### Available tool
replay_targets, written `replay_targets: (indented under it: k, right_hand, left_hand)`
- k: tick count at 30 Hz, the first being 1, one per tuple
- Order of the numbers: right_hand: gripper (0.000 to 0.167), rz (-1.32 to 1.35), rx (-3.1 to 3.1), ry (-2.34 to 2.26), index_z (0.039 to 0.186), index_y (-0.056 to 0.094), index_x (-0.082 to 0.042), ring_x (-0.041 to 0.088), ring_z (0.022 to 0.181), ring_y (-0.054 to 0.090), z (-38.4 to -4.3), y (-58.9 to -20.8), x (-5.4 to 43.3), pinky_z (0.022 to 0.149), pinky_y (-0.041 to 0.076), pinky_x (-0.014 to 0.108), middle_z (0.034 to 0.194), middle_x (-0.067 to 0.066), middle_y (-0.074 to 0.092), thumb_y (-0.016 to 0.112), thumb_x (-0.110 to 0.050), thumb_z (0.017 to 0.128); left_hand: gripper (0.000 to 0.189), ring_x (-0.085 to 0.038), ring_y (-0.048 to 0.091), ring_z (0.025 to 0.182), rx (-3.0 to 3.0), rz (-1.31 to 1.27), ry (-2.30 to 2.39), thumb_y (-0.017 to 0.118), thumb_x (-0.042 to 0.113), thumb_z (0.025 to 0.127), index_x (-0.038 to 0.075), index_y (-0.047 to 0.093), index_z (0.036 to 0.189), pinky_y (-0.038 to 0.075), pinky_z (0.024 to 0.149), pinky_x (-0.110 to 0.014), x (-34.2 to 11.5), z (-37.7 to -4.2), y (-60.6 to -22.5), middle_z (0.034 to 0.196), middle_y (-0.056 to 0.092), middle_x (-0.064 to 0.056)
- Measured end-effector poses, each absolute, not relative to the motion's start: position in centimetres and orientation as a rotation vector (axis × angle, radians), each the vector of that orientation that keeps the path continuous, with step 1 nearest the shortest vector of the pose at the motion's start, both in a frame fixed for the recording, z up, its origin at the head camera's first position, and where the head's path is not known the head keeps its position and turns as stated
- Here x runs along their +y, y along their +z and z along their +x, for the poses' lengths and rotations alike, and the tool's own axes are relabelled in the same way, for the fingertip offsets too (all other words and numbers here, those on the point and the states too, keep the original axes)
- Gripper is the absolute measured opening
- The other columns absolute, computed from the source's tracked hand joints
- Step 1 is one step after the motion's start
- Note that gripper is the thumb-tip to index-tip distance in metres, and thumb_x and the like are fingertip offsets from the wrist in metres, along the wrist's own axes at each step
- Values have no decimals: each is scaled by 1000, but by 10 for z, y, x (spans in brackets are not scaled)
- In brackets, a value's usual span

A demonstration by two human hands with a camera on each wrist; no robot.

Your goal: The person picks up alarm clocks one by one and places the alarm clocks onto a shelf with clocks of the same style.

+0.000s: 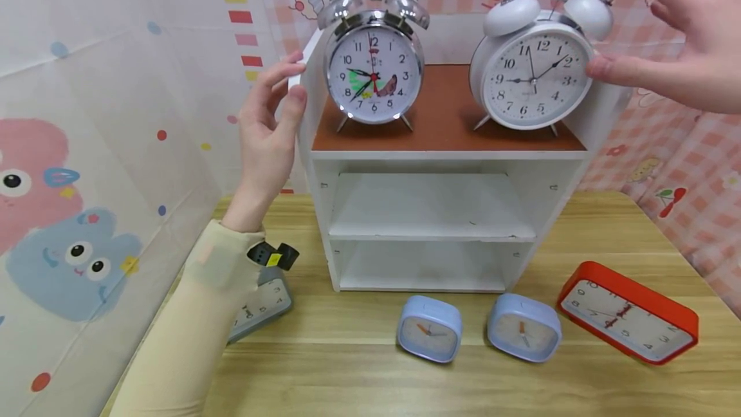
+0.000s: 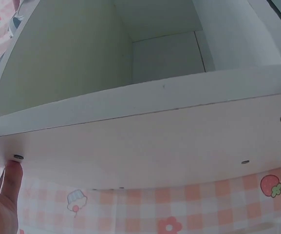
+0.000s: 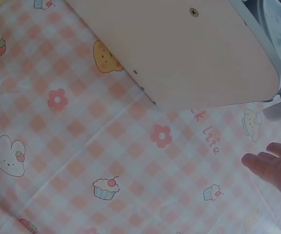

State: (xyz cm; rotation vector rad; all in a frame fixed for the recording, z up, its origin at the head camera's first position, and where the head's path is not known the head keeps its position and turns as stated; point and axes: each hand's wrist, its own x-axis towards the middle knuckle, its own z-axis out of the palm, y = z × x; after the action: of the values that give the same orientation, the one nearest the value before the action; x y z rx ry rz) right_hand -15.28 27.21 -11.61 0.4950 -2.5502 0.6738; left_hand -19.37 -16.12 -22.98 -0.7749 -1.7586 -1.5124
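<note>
My left hand is at the upper left side panel of a white shelf unit, its bent fingers and thumb touching the panel's edge. In the left wrist view, fingertips meet the panel's outer face. Beside that hand, on the brown top board, stands a silver twin-bell alarm clock. A white twin-bell alarm clock stands at the right, slightly turned. My right hand is spread next to it, the thumb overlapping its rim in the head view. From the right wrist, those fingers appear apart from it.
On the wooden table in front lie two small light-blue clocks and a red rectangular clock. A grey clock is partly hidden behind my left sleeve. Patterned cloth hangs behind.
</note>
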Motion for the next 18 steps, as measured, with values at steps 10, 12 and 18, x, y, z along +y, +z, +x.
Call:
replay_targets:
  k: [10, 12, 18]
  right_hand:
    - [97, 446, -2472, 644, 166, 24, -39, -1, 164, 16, -130, -143, 287, 135, 8, 19, 175, -20, 23, 79, -19, 89]
    - [95, 411, -2480, 634, 166, 23, -40, 4, 166, 13, -125, -147, 289, 137, 4, 25, 176, -19, 19, 78, -23, 91]
    - [88, 348, -2497, 600, 168, 19, -33, 11, 168, 5, -106, -166, 292, 139, -2, 50, 179, -9, 12, 73, -33, 99]
  left_hand:
    - [35, -23, 59, 141, -1763, -773, -1508, 55, 14, 108, -1, 56, 139, 57, 112, -33, -162, -195, -229, 158, 55, -11]
    - [35, -23, 59, 141, -1767, -773, -1508, 54, 13, 108, -1, 56, 140, 57, 112, -33, -162, -194, -229, 159, 55, -11]
    - [34, -23, 59, 141, -1771, -768, -1512, 54, 12, 108, 0, 56, 140, 56, 112, -33, -161, -193, -229, 158, 55, -11]
